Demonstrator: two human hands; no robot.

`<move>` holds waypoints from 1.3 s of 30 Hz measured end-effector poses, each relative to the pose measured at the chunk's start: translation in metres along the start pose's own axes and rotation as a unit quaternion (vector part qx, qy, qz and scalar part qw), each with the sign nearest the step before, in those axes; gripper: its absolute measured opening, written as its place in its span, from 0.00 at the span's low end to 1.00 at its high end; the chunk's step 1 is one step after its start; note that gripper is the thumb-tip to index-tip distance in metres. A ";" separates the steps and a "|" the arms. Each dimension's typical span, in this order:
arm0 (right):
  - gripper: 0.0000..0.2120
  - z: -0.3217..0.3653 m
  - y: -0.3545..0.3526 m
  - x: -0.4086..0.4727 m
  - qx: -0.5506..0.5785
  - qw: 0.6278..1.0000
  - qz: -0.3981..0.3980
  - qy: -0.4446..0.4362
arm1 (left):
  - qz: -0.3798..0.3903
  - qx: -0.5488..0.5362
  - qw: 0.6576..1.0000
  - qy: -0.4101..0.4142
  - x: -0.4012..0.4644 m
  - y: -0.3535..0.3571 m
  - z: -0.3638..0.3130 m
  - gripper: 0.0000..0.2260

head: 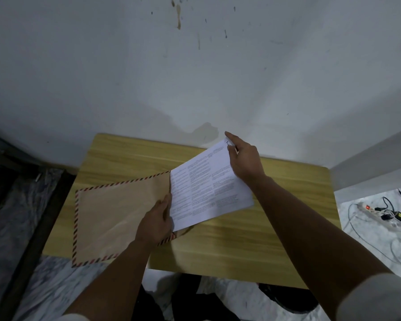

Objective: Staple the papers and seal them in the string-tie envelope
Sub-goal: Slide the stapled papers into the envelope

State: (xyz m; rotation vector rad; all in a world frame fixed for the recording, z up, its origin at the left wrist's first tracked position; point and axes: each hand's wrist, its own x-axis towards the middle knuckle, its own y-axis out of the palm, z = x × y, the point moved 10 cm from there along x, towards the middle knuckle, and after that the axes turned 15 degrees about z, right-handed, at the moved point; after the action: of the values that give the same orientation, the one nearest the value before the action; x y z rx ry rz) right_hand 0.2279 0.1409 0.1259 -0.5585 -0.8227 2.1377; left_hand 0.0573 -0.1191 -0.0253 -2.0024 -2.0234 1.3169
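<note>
Sliding the papers (208, 188) into the envelope (116, 214) above the table (241, 246): the left hand (156, 224) grips the envelope's open right edge, the right hand (244, 158) pinches the sheets at their far right corner, their left edge just entering the mouth. Both items look light and limp, likely to sag or buckle, so holding near edges and corners suits them. The fingers (166, 201) of the left hand curl round the envelope's lip; the right hand's close on the paper corner.
</note>
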 end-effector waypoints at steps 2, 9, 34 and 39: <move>0.21 -0.001 0.012 -0.006 0.019 1.000 0.004 0.004 | -0.009 0.005 1.000 0.004 0.001 0.001 -0.003 0.29; 0.27 -0.012 0.064 -0.037 0.070 0.997 -0.009 0.039 | -0.001 0.023 1.000 -0.003 0.003 0.006 -0.001 0.32; 0.37 0.024 0.058 -0.034 0.073 0.990 0.116 0.021 | -0.092 0.184 0.975 -0.080 -0.008 -0.040 -0.061 0.26; 0.39 0.039 0.067 -0.028 0.055 0.990 0.125 0.038 | -0.113 0.183 0.976 -0.018 -0.010 -0.051 -0.099 0.27</move>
State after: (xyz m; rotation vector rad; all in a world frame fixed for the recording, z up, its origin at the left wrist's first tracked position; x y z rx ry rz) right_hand 0.1874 0.0710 0.1092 -0.7129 -0.6155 2.3563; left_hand 0.0703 -0.0657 0.0723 -1.5542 -1.7904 1.5442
